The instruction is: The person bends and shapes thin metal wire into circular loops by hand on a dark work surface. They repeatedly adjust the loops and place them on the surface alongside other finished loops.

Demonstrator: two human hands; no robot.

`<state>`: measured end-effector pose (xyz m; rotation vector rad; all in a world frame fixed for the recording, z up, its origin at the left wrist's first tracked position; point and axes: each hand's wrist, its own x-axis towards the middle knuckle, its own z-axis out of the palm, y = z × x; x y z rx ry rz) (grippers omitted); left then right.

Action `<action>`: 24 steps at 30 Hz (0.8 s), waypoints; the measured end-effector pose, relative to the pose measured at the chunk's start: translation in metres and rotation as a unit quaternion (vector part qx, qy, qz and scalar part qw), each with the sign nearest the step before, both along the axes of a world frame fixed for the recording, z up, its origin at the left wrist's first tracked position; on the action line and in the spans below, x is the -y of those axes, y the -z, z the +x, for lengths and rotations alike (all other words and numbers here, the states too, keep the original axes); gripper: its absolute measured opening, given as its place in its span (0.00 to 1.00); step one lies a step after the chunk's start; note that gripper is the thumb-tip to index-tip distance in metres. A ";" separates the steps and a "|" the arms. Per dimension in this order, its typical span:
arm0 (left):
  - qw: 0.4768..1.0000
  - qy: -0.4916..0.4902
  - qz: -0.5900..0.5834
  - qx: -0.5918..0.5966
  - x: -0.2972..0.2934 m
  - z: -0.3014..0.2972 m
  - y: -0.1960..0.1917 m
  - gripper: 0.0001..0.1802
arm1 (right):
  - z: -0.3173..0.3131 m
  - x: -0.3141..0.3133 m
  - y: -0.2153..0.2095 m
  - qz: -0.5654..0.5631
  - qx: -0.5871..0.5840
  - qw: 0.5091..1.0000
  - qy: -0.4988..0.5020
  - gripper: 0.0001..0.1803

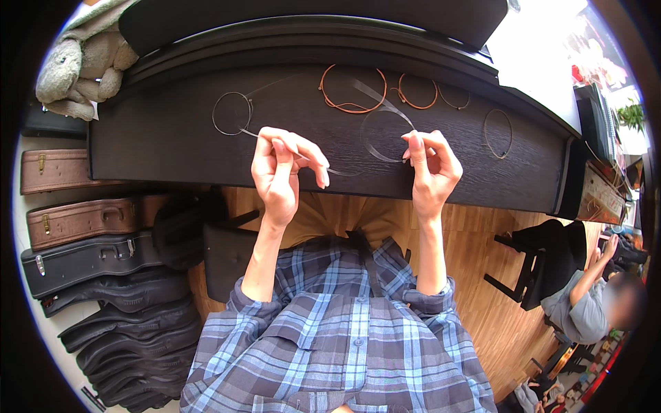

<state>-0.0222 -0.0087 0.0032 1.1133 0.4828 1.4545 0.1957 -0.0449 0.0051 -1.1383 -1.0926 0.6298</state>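
Observation:
My left hand [279,168] is raised over the near edge of a black wooden top [165,148], thumb and fingers pinched on a thin pale guitar string. One stretch of that string runs toward a silver coiled string [213,117] lying at the left; whether they are joined I cannot tell. Another stretch comes out to the right of my fingers. My right hand [434,175] pinches a clear nylon string [389,108], whose loose loops spread to the left of the fingertips. Beyond lie two copper-coloured coiled strings [344,108], with thinner coils [485,131] farther right.
A grey plush toy [69,69] sits at the far left. Instrument cases [82,224] and black bags stack up along the left. A black stool [544,261] stands at the right on the wooden floor [475,275], near a seated person in grey [578,310].

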 end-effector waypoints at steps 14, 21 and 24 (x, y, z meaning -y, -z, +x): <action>0.976 -0.037 0.011 -0.214 0.014 -0.048 -0.019 0.12 | -0.004 0.003 -0.005 -0.027 -0.040 0.999 0.016 0.05; 0.942 -0.018 0.079 -0.326 0.051 -0.064 -0.027 0.14 | -0.001 0.002 -0.003 -0.023 -0.059 0.998 0.029 0.06; 0.873 0.019 0.182 -0.453 0.059 -0.058 -0.026 0.06 | -0.001 0.002 -0.003 -0.029 -0.069 0.997 0.024 0.06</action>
